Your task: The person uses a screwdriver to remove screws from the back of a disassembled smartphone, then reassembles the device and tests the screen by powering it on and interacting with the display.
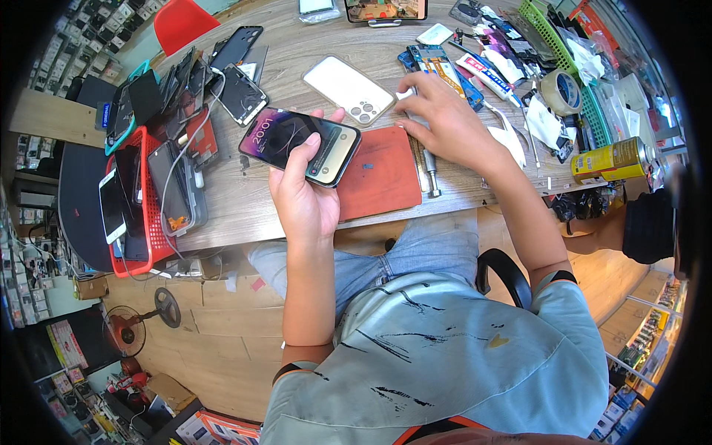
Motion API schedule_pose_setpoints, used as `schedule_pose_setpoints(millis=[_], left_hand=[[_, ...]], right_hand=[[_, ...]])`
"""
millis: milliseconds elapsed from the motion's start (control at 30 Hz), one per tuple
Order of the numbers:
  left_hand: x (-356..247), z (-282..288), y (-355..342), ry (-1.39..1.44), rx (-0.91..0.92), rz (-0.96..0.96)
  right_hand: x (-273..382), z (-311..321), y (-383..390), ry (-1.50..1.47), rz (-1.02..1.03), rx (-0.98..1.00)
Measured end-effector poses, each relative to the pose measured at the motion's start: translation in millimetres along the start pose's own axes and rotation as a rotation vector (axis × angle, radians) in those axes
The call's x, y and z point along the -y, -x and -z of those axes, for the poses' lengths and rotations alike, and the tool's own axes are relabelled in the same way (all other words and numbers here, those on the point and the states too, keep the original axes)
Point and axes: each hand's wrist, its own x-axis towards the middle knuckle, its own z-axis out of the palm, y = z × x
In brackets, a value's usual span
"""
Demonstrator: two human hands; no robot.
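My left hand (308, 200) is wrapped round a smartphone (300, 144) with a lit lock screen, its thumb lying across the glass. The phone is tilted, over the left edge of a reddish-brown mat (382, 178). My right hand (452, 122) hovers by the mat's upper right corner, its fingers curved and apart; a small whitish thing shows by the fingertips, and I cannot tell whether they touch it. Below this hand, a metal screwdriver (431, 170) lies along the mat's right side. Beyond the mat is a clear phone case (348, 89) with a camera cutout.
At left, a red basket (152, 230) holds several phones, beside stacked phone parts and a cracked phone (241, 93). At right lie an opened phone board (437, 63), a glue tube (487, 76), a tape roll (561, 92) and a yellow can (608, 161). Another person's arm (604, 237) reaches in at right.
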Motion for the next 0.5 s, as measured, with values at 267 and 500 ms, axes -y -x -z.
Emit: schedule_pose_setpoints(millis=[267,500], left_hand=[[-1,0,0,0.005,0.02,-0.004],[0,3,-1,0.035,0.017,0.005]], right_hand=[[-9,-2,-4,-0.271,-0.182,-0.143],[20,17,-3,-0.366,-0.293,-0.177]])
